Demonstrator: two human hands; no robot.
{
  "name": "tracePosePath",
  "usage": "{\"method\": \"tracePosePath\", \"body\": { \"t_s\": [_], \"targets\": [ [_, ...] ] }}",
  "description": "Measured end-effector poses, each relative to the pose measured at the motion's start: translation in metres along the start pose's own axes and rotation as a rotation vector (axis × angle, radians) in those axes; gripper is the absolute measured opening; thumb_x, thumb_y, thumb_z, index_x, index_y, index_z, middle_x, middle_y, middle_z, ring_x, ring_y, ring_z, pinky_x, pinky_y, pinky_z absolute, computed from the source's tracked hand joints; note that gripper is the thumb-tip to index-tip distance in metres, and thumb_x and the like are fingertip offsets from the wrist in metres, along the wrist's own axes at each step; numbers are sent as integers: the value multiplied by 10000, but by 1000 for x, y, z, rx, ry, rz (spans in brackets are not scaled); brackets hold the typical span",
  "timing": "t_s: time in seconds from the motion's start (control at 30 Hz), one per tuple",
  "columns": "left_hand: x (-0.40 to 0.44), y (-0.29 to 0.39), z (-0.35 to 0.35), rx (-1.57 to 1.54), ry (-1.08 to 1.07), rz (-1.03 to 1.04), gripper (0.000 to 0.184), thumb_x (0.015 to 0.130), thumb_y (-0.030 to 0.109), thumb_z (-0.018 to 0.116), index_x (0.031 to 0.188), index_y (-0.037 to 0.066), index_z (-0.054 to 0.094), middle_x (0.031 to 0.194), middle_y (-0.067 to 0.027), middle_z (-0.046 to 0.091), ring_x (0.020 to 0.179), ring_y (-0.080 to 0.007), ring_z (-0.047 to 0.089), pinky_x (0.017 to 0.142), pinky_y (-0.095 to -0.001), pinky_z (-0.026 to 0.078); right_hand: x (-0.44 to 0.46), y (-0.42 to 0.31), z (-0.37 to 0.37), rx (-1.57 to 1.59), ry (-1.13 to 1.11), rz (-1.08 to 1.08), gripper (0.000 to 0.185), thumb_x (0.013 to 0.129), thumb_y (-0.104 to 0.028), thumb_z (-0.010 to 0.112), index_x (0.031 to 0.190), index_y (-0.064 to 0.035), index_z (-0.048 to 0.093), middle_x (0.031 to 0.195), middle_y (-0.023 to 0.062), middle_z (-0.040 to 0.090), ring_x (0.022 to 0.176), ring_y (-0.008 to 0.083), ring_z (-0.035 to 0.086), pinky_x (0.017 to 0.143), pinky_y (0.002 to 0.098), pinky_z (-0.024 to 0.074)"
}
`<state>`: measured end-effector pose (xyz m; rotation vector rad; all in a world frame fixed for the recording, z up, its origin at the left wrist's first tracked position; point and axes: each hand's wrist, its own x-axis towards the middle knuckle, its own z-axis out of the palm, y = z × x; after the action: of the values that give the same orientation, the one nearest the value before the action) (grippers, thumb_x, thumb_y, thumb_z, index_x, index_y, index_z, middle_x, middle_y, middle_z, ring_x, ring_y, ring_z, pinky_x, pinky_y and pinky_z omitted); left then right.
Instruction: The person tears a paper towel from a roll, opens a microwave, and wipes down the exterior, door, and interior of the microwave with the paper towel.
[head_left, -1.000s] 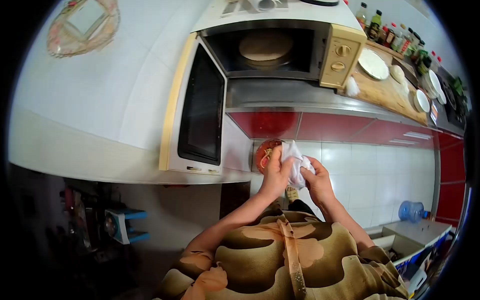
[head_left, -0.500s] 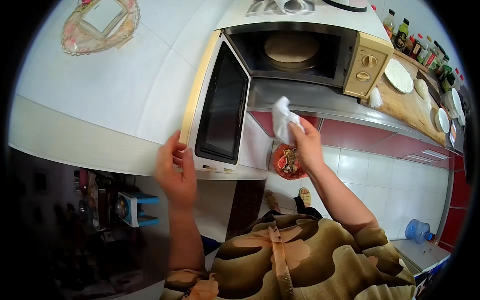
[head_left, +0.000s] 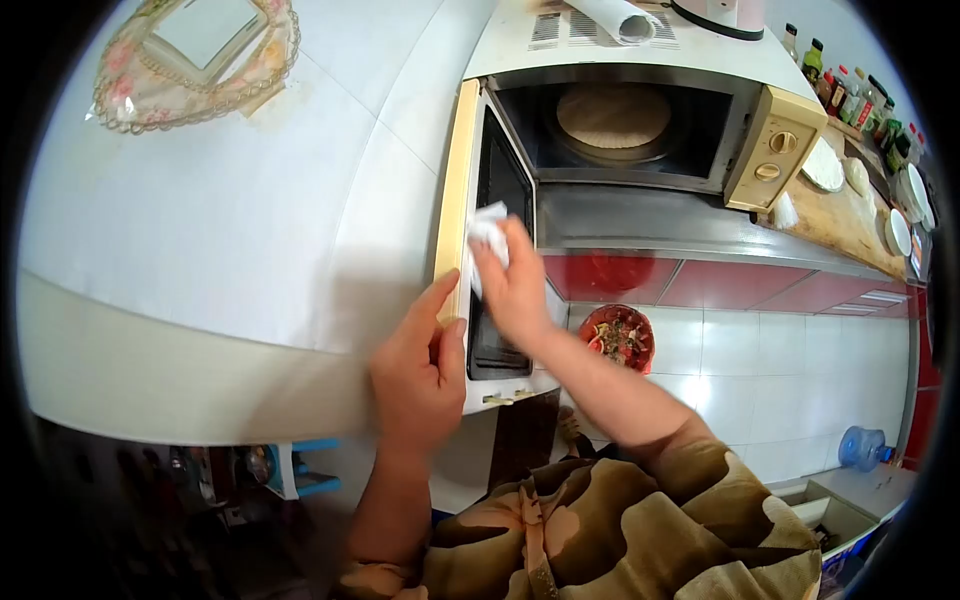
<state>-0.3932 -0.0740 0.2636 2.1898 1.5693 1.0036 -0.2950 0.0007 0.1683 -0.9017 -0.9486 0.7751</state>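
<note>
A microwave stands on the steel counter, its door swung open to the left. My right hand is closed on a white cloth, which lies against the inner face of the door near its yellow edge. At the door's lower outer edge is my left hand, thumb and fingers around the edge, gripping it. Inside the microwave a round pale disc rests on the turntable.
A red basin with food scraps sits on the floor. Right of the microwave, a wooden board holds plates and dough, with bottles behind. A blue water bottle lies at the right. A rolled paper tops the microwave.
My left hand has left the cloth and gone to the door's edge. My right hand has carried the cloth leftward onto the door's inner face. The view has shifted.
</note>
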Motion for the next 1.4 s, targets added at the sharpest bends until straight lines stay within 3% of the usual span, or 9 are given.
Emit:
{"method": "tracePosePath", "body": {
  "t_s": [0.17, 0.3, 0.33, 0.47, 0.77, 1.0, 1.13, 1.3, 1.4],
  "targets": [
    [1, -10, -3, -35, -41, 124, 370, 859, -4, 600, 1226, 45, 613, 609, 15, 406, 528, -80, 376, 506, -238, 338, 107, 42, 16, -383, 175, -11, 335, 935, -358, 526, 846, -35, 535, 773, 262, 624, 755, 471, 595, 644, 532, 459],
    [15, 4, -5, -7, -156, -82, 343, 816, 34, 652, 1159, 22, 638, 592, -21, 428, 497, -123, 379, 477, -272, 331, 78, 76, 10, -725, 78, -30, 222, 910, -212, 513, 872, 0, 572, 725, 237, 616, 680, 435, 606, 616, 517, 486],
    [20, 0, -5, -3, -139, -54, 351, 779, 56, 684, 1126, 16, 648, 576, -60, 462, 473, -167, 392, 455, -298, 337, 43, 78, 6, -900, 139, -445, 178, 877, -168, 531, 834, 1, 566, 680, 232, 584, 659, 425, 599, 602, 506, 480],
    [17, -7, -10, 107, -171, 133, 444, 729, 80, 712, 1162, 23, 633, 595, -47, 479, 516, -197, 451, 532, -333, 368, -39, 37, -4, -250, -177, -66, 128, 830, -159, 618, 874, -57, 557, 686, 174, 579, 638, 417, 579, 548, 452, 453],
    [16, 4, -8, -48, -212, 53, 460, 745, -15, 657, 1202, 20, 622, 608, -22, 435, 533, -94, 375, 500, -249, 293, 118, 79, 16, -538, 180, -170, 173, 908, -230, 508, 877, -61, 534, 687, 230, 583, 673, 449, 575, 575, 534, 436],
    [19, -4, -9, -8, -208, 272, 320, 863, 15, 632, 1183, 10, 631, 633, -47, 437, 535, -126, 363, 485, -277, 316, -45, 34, -4, -310, -210, -131, 221, 828, -172, 602, 1002, -39, 573, 747, 208, 579, 718, 435, 579, 601, 476, 460],
    [18, 2, -9, -21, -219, 270, 307, 898, 11, 596, 1205, -6, 606, 669, -40, 438, 559, -108, 354, 493, -258, 307, -11, 54, 6, -409, -54, -141, 201, 813, -190, 608, 921, -31, 549, 804, 219, 591, 764, 440, 582, 643, 474, 474],
    [17, 6, -12, 166, -203, 143, 374, 729, 86, 733, 1098, 74, 672, 633, -46, 564, 573, -210, 544, 608, -328, 409, 116, 104, 20, -863, 160, -387, 163, 895, -147, 472, 813, -28, 548, 707, 214, 592, 626, 406, 597, 573, 528, 474],
    [18, -10, -7, 108, -154, 191, 336, 746, 99, 732, 1076, 82, 676, 635, -34, 564, 559, -183, 527, 566, -329, 372, 145, 116, 12, -674, 164, 12, 263, 919, -280, 483, 899, -34, 573, 810, 246, 634, 712, 439, 613, 649, 535, 482]
  ]
}}
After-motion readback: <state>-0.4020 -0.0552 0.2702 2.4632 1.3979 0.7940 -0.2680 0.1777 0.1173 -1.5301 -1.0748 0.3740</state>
